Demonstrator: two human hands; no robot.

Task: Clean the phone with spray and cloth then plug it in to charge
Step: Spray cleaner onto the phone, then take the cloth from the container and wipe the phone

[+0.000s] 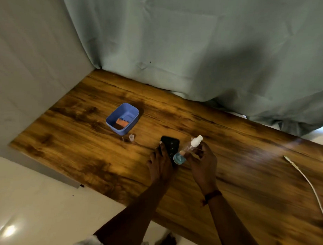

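- On the wooden table (pixel 237 172), my left hand (pixel 160 164) grips the black phone (pixel 170 147), fingers curled round its left edge.
- My right hand (pixel 204 165) clasps the spray bottle (pixel 188 150), tilted (blue liquid low), touching the phone.
- I see a white charging cable (pixel 308 184) well apart, right.

Two bare forearms, uncovered from elbow to wrist, reach in from the lower edge of the head view, ending in a left hand (pixel 160 163) and a right hand (pixel 204 165). A dark band with a reddish-brown tint (pixel 212 195) circles the right wrist. A pale, whitish fold of fabric (pixel 87 243), blurred, shows beside the left elbow at the bottom edge.
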